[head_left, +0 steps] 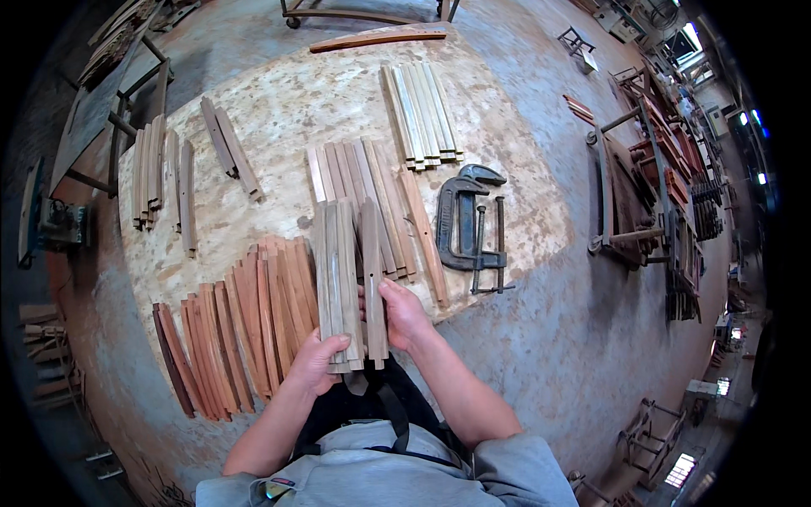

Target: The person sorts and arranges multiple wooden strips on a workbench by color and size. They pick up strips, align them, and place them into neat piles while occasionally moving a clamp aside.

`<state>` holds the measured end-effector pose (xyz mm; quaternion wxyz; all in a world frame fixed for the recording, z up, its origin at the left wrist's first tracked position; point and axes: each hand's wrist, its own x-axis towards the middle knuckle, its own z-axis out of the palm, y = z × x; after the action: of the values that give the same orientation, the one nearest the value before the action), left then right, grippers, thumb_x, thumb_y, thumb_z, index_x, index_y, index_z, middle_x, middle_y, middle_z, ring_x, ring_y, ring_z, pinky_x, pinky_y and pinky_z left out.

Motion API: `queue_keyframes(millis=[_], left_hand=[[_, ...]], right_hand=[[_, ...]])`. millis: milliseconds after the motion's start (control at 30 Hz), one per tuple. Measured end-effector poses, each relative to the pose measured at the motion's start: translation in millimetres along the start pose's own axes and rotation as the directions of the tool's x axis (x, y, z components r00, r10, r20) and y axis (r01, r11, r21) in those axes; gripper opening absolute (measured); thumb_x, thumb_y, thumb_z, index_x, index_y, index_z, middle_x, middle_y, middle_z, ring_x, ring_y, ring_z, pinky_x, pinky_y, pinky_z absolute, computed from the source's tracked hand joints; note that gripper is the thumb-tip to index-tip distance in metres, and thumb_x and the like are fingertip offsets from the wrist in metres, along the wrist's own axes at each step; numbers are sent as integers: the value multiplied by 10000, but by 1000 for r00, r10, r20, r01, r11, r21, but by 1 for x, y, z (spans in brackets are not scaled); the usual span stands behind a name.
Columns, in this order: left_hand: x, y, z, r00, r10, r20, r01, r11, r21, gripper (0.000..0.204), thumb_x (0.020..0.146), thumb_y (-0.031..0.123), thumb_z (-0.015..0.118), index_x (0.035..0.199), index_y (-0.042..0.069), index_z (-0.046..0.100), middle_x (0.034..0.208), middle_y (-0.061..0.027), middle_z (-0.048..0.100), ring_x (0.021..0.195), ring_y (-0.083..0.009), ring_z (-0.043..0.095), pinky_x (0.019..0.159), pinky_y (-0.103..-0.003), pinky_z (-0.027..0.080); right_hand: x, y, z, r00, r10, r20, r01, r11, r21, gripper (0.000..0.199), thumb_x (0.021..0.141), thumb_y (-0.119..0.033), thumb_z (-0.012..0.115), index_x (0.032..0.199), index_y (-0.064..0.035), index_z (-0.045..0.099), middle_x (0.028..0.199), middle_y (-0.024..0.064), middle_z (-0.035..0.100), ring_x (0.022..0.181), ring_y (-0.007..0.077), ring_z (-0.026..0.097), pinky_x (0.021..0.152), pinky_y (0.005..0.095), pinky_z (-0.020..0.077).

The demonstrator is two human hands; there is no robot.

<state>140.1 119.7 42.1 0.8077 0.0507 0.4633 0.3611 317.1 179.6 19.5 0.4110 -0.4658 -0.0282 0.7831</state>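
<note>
Several greyish-brown wooden strips (338, 270) are bunched together in my left hand (319, 359), its thumb across their near ends. My right hand (404, 313) grips a single grey-brown strip (372, 279) with a dark hole in its face, held just to the right of the bunch. Both are raised above the near edge of the worktable, and some of my fingers are hidden behind the wood. Beyond them a row of brownish strips (359, 169) lies on the table. Reddish-brown strips (253, 313) lie side by side to the left of my left hand.
Two dark G-clamps (460, 224) lie at the right of the mottled worktable (279, 110). Pale strips (420, 110) sit farther back, with other strips (156, 177) at the left. A long reddish piece (376, 38) lies by the far edge. A loaded rack (642, 177) stands right.
</note>
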Motion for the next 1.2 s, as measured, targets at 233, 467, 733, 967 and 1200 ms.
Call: queue_keyframes(millis=[233,467,733,967,1200], left_hand=[[-1,1,3,999,-11,37,13,998,-65,369,861,71,633,1223,48,564,1045,-106,680,890,-246,711,741,-414,613],[5,-9,0,1000,-8,-20,9,1000,19,387,868,49,637,1245,40,551,1082,-105,679,920,-240,709,781,-419,610],[5,-15,3,996,18,-85,-10,996,94,368,869,54,647,1225,47,553,1066,-96,674,891,-218,696,771,-392,603],[0,-7,-8,994,-33,103,41,996,-81,389,870,89,652,1243,49,546,1051,-100,661,871,-241,686,735,-392,606],[0,-9,-2,994,-9,105,19,995,-101,401,875,98,659,1256,44,544,1062,-100,657,878,-244,684,721,-394,606]], right_hand=[[-1,-4,-5,997,27,74,-22,998,-60,287,1050,-200,408,1269,-52,520,1161,113,647,1029,225,638,868,365,536],[-10,9,14,956,-292,-37,246,861,-446,494,918,-151,642,1331,80,499,1126,150,665,994,181,642,853,295,516],[-10,6,16,993,-114,19,112,914,-389,381,914,-152,664,1224,47,567,1069,130,673,930,178,651,829,315,533],[0,3,-18,970,91,226,-91,996,-8,281,974,-252,601,1148,-33,581,971,140,681,840,262,687,723,463,605],[4,5,-25,955,102,279,-105,994,-4,289,988,-258,573,1152,-21,580,970,141,685,840,277,690,768,450,594]])
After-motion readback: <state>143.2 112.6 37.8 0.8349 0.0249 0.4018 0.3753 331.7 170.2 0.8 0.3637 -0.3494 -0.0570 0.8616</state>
